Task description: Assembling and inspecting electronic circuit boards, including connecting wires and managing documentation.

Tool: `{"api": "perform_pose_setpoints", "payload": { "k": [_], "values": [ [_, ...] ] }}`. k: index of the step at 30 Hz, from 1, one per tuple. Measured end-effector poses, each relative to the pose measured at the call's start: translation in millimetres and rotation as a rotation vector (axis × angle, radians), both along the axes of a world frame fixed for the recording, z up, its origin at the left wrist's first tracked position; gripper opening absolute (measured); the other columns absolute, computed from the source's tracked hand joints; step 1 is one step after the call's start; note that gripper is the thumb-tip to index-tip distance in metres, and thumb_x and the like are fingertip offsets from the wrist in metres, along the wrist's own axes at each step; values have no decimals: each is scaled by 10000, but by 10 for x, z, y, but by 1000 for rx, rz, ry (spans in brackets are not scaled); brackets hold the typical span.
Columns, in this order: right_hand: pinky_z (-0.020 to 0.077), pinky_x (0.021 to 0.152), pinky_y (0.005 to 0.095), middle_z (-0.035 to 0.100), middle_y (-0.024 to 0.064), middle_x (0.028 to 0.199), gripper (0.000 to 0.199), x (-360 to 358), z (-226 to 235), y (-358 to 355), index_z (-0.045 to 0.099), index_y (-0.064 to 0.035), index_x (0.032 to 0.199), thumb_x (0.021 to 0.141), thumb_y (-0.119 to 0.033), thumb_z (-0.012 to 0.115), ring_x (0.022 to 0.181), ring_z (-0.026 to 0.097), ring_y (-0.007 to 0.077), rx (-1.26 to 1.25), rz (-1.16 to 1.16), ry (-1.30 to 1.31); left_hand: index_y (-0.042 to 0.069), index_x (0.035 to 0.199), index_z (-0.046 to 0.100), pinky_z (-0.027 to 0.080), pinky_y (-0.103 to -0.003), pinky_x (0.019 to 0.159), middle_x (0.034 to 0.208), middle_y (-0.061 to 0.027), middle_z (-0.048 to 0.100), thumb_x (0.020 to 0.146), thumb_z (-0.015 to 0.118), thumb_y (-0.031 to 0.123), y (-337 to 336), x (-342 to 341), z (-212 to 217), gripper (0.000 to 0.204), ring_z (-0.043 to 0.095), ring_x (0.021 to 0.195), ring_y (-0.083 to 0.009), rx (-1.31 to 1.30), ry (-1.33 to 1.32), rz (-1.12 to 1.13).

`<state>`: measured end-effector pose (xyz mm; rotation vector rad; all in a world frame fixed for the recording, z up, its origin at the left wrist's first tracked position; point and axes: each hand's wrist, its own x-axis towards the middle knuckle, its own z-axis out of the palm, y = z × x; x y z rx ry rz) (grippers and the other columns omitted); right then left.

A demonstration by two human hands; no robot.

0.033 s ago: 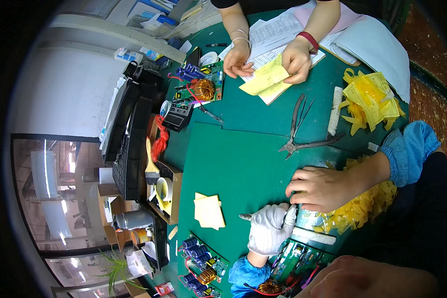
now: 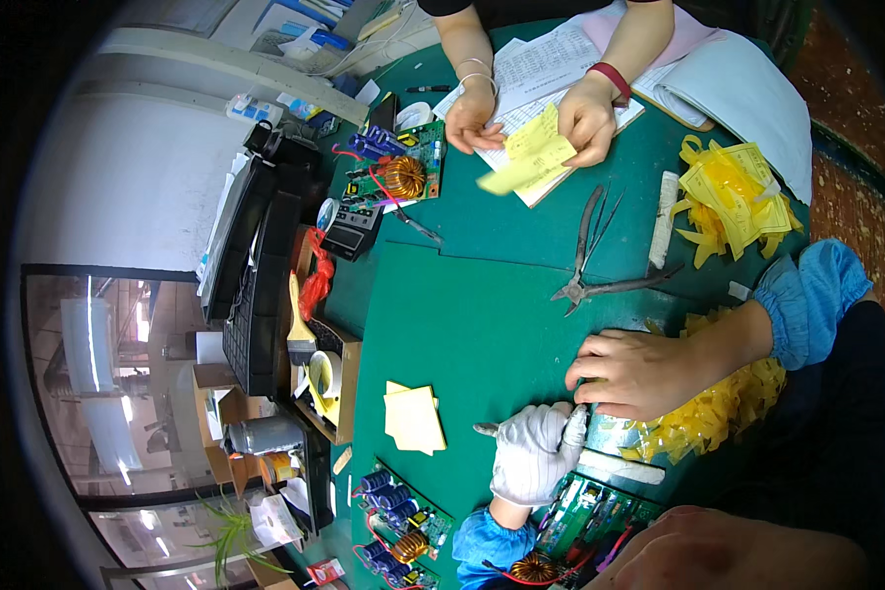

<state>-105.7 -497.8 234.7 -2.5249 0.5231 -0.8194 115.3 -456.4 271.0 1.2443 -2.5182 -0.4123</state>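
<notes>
My left hand (image 2: 536, 454), in a whitish glove, is closed above the green mat, its fingers bent together. A short dark tip (image 2: 485, 429) sticks out from its far side; I cannot tell whether it is a tool or the glove's end. My bare right hand (image 2: 631, 374) lies palm down with curled fingers, its fingertips meeting the glove. Whatever lies between the hands is hidden. Under the right wrist spreads a heap of yellow tape-like pieces (image 2: 703, 418). Close by the glove are a white stick-like piece (image 2: 621, 466) and a green circuit board (image 2: 590, 516).
Nippers (image 2: 582, 289) lie beyond my hands, beside a white roll (image 2: 663, 221) and a yellow label bundle (image 2: 737, 197). Opposite, a co-worker's hands (image 2: 588, 118) hold yellow paper (image 2: 531, 162). Yellow pads (image 2: 416, 421) and circuit boards (image 2: 399, 511) sit left; a brush (image 2: 300, 324) lies beyond.
The co-worker's yellow paper has tilted and folded differently, and that person's fingers have shifted slightly. Both my hands stay in the same place.
</notes>
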Motion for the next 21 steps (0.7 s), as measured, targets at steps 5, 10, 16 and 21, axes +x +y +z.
{"api": "perform_pose_setpoints", "payload": {
  "k": [5, 10, 16, 21],
  "values": [
    [418, 909, 380, 577, 49, 1079, 184, -12, -11, -2, 677, -76, 987, 840, -181, 643, 1027, 502, 234, 16, 6, -10, 83, 825, 602, 419, -452, 545, 640, -110, 541, 898, 651, 182, -6, -15, -9, 132, 539, 580, -316, 16, -5, 2],
    [447, 878, 385, 588, 69, 1053, 187, -61, 59, -44, 657, -69, 1021, 851, -148, 661, 967, 559, 226, 190, 12, -118, 79, 828, 610, 420, -456, 547, 641, -118, 545, 891, 656, 193, -28, -53, -3, 138, 546, 586, -322, 24, -3, 6],
    [462, 907, 381, 599, 88, 1098, 188, -115, 551, -171, 626, -63, 1042, 874, -141, 660, 980, 603, 220, 603, 96, -280, 76, 824, 616, 422, -454, 546, 650, -121, 551, 889, 662, 196, -9, 9, 113, 144, 547, 590, -326, -27, 3, 18],
    [433, 972, 414, 549, 123, 1254, 275, -415, 659, -322, 598, -72, 1133, 867, -121, 645, 1145, 542, 272, 18, -122, -52, 73, 827, 618, 431, -451, 554, 660, -121, 564, 889, 665, 180, 1, 35, -45, 132, 553, 596, -324, 5, -2, 6]
  ]
}}
